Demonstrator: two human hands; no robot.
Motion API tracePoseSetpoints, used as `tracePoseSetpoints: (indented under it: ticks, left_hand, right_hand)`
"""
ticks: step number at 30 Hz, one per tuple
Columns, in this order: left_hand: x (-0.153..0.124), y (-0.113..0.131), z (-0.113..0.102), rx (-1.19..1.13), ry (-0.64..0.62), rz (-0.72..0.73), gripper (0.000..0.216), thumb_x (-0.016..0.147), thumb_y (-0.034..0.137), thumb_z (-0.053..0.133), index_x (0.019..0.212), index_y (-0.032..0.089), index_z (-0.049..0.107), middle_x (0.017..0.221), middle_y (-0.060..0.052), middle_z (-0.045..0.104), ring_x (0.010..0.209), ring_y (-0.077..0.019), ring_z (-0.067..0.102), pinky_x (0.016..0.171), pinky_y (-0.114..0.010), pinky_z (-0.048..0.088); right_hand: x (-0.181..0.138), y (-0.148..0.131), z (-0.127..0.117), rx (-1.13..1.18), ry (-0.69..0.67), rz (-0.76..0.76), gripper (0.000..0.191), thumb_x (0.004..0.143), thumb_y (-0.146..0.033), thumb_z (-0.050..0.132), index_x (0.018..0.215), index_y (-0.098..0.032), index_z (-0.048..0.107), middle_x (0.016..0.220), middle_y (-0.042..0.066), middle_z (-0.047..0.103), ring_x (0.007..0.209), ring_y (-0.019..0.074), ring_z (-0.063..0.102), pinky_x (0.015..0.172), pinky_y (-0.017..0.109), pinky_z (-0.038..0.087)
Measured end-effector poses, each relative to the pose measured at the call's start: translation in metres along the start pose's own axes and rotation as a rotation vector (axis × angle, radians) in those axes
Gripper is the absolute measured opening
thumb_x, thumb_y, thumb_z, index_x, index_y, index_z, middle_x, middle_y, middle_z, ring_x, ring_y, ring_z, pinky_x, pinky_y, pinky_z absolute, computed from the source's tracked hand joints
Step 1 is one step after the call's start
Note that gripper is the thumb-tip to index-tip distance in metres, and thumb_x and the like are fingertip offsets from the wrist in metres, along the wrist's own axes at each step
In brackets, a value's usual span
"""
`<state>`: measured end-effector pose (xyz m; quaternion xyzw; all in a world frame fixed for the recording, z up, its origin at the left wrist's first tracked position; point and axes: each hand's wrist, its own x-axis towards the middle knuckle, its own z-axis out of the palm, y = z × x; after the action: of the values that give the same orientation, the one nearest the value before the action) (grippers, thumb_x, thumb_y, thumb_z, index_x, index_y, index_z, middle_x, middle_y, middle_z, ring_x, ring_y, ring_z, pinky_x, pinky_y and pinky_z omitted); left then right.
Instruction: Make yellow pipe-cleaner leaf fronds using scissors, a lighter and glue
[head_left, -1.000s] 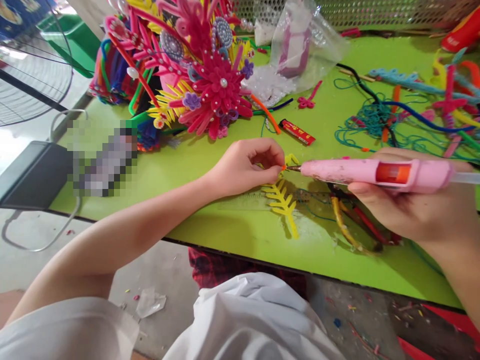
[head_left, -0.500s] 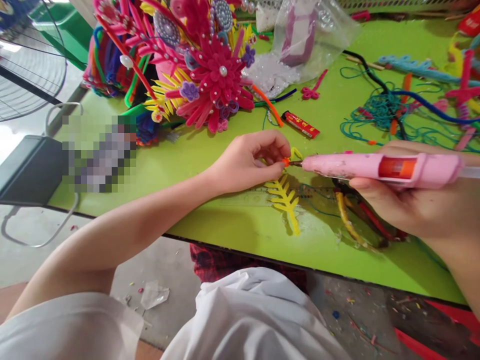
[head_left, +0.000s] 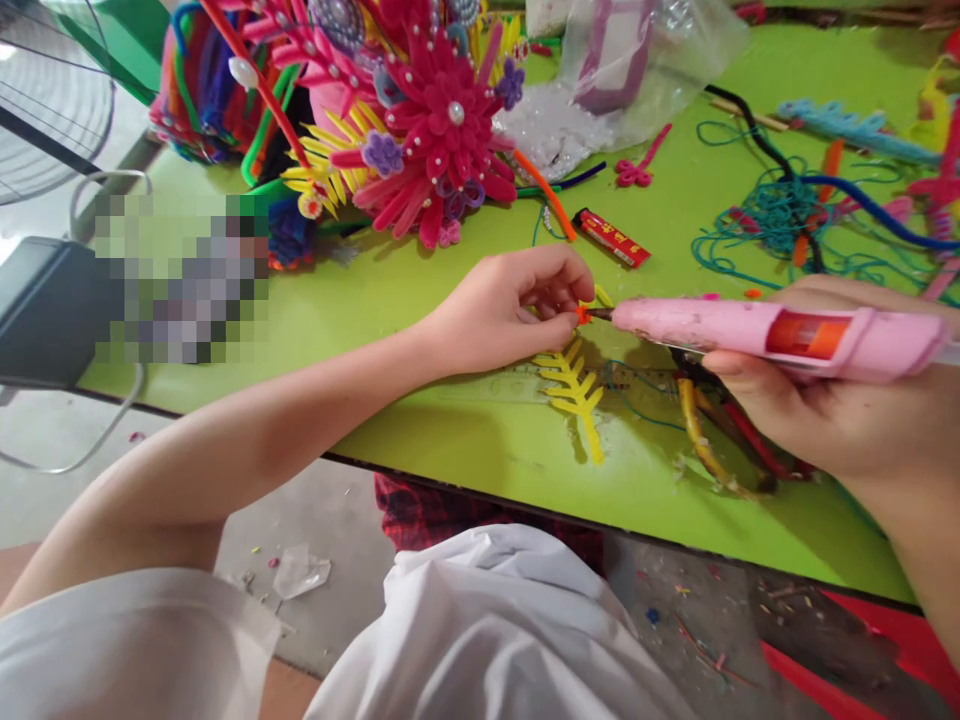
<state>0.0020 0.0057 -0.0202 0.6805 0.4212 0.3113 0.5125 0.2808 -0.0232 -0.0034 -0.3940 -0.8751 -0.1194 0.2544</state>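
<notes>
My left hand (head_left: 510,305) pinches a tiny orange piece (head_left: 580,315) just above the green table (head_left: 465,440). My right hand (head_left: 847,420) grips a pink glue gun (head_left: 757,330), and its metal tip touches the orange piece. A yellow feather-shaped pipe-cleaner piece (head_left: 574,392) lies on a clear ruler just below the pinch. Another yellow bit shows behind my left fingers.
A big pink, yellow and purple pipe-cleaner flower ornament (head_left: 420,130) stands at the back left. A red lighter (head_left: 615,238), tangled teal thread (head_left: 772,220), a clear plastic bag (head_left: 630,60) and pliers with yellow and red handles (head_left: 712,440) lie around. A fan (head_left: 52,110) stands left.
The view has shifted slightly, so everything sits a little higher and to the right. Both hands keep the same grip, with the glue tip staying at the orange piece.
</notes>
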Motion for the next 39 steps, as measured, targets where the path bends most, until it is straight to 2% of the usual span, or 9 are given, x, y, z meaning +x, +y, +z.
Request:
tracePoseSetpoints:
  ticks: [7, 18, 22, 27, 30, 34, 39]
  left_hand:
    - [0.0013, 0.0023, 0.0007, -0.04, 0.028, -0.035, 0.028, 0.077, 0.0, 0.073, 0.101, 0.014, 0.071, 0.082, 0.001, 0.07, 0.075, -0.0125, 0.071, 0.071, -0.022, 0.055]
    - [0.0014, 0.0033, 0.0006, -0.018, 0.02, -0.02, 0.031, 0.079, -0.003, 0.071, 0.105, 0.014, 0.069, 0.083, 0.002, 0.071, 0.078, -0.012, 0.072, 0.077, -0.024, 0.055]
    - [0.0012, 0.0019, 0.0, -0.001, 0.005, 0.0, 0.029, 0.082, -0.001, 0.069, 0.106, 0.015, 0.068, 0.085, 0.002, 0.07, 0.08, -0.0128, 0.073, 0.078, -0.025, 0.056]
    - [0.002, -0.0003, -0.0006, 0.007, 0.002, 0.0, 0.026, 0.083, 0.003, 0.071, 0.106, 0.014, 0.068, 0.084, 0.002, 0.07, 0.076, -0.0106, 0.072, 0.075, -0.023, 0.056]
    - [0.0025, -0.003, -0.0009, 0.023, 0.003, 0.044, 0.024, 0.083, 0.005, 0.07, 0.105, 0.015, 0.067, 0.083, 0.002, 0.07, 0.076, -0.0102, 0.071, 0.074, -0.022, 0.056]
    - [0.0023, -0.0052, -0.0012, 0.05, 0.009, 0.112, 0.023, 0.084, 0.007, 0.069, 0.104, 0.016, 0.065, 0.084, 0.0, 0.07, 0.078, -0.0107, 0.071, 0.076, -0.023, 0.057]
    - [0.0023, -0.0039, -0.0021, 0.052, 0.016, 0.109, 0.021, 0.084, 0.012, 0.072, 0.103, 0.018, 0.065, 0.085, -0.001, 0.069, 0.08, -0.0127, 0.07, 0.076, -0.025, 0.058]
  right_hand:
    - [0.0001, -0.0032, -0.0004, -0.054, 0.0, -0.026, 0.044, 0.102, -0.056, 0.051, 0.074, -0.023, 0.05, 0.069, 0.009, 0.06, 0.065, 0.0217, 0.053, 0.057, 0.034, 0.034]
    - [0.0031, -0.0051, -0.0019, -0.106, 0.014, -0.064, 0.048, 0.103, -0.061, 0.048, 0.072, -0.025, 0.037, 0.061, 0.003, 0.046, 0.059, 0.0183, 0.043, 0.052, 0.034, 0.026]
    - [-0.0011, -0.0036, -0.0025, -0.066, 0.008, -0.015, 0.051, 0.101, -0.063, 0.049, 0.071, -0.025, 0.032, 0.062, 0.002, 0.04, 0.06, 0.0181, 0.037, 0.054, 0.035, 0.023]
    - [-0.0029, -0.001, -0.0029, -0.058, -0.042, -0.028, 0.049, 0.1, -0.06, 0.054, 0.07, -0.025, 0.037, 0.062, 0.003, 0.043, 0.06, 0.0176, 0.04, 0.053, 0.034, 0.026]
    - [-0.0018, -0.0005, -0.0009, -0.063, 0.004, -0.039, 0.05, 0.099, -0.062, 0.052, 0.069, -0.024, 0.04, 0.062, 0.004, 0.047, 0.06, 0.0179, 0.042, 0.051, 0.032, 0.029]
    - [-0.0017, -0.0003, 0.0003, -0.106, 0.031, -0.056, 0.053, 0.1, -0.065, 0.049, 0.068, -0.023, 0.041, 0.062, 0.004, 0.05, 0.059, 0.0167, 0.042, 0.05, 0.033, 0.025]
    - [-0.0046, -0.0009, -0.0039, -0.109, 0.029, -0.016, 0.057, 0.098, -0.071, 0.046, 0.068, -0.023, 0.045, 0.061, 0.006, 0.052, 0.061, 0.0179, 0.043, 0.051, 0.033, 0.026]
